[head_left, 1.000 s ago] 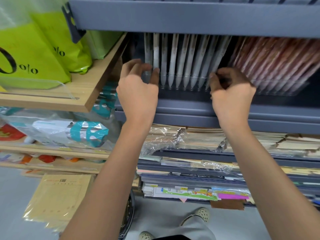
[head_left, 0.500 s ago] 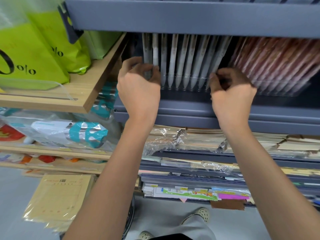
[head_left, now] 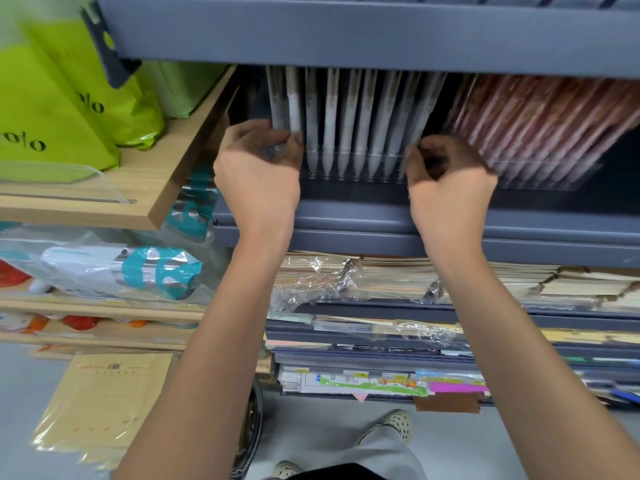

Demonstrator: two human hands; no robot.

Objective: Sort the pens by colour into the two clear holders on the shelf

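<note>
white pens (head_left: 349, 123), reddish-brown pens (head_left: 540, 126), a grey shelf (head_left: 363, 216), lime-green bags (head_left: 45, 109) with black print.

I'm seeing the grey shelf (head_left: 346, 220) looking like matt painted metal, and the white pens (head_left: 349, 116) reading as smooth, dull plastic. Their clear holder (head_left: 356, 164) is glinting, glossy. The wooden shelf (head_left: 187, 168) is showing pale matt grain, while the green bags (head_left: 52, 98) and the film on the notebooks (head_left: 318, 275) are shining, the film crinkled.

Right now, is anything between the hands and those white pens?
Nothing visible does. The left hand has its fingers curled round the leftmost white pens, and the right hand sits curled at the row's right end. Only the grey shelf hangs low over the pens' tops.
</note>
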